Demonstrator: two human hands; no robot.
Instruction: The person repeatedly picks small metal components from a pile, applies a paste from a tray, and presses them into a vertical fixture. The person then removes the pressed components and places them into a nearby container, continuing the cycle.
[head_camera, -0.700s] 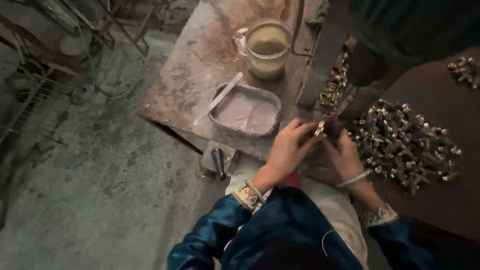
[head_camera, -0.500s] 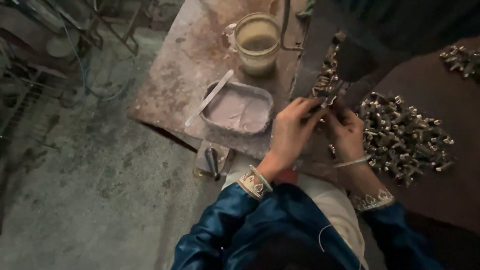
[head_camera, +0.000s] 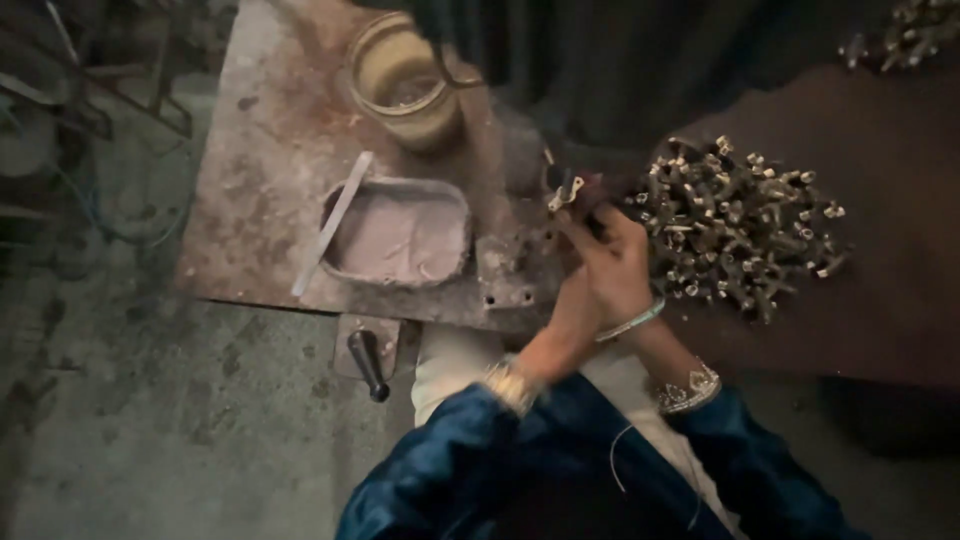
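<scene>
My two hands meet at the edge of a rusty metal plate (head_camera: 260, 150). My right hand (head_camera: 618, 262), with a thin bangle on its wrist, lies over my left hand (head_camera: 570, 312). Together they pinch a small brass-coloured metal part (head_camera: 563, 190) at the fingertips. The left hand's fingers are mostly hidden under the right hand. Just right of the hands, a heap of several similar small metal parts (head_camera: 740, 230) lies on a dark brown surface (head_camera: 890, 310).
A dented metal tray (head_camera: 455, 262) of pinkish paste sits on the plate, with a flat pale strip (head_camera: 332, 222) leaning on its left rim. A cloudy jug (head_camera: 405, 95) stands behind it. A dark lever handle (head_camera: 367, 362) hangs below the plate's edge. More parts (head_camera: 900, 35) lie top right.
The view has swung, so the hands and the heap sit lower and more central. Both hands stay closed together on the small part, now lying closer over each other.
</scene>
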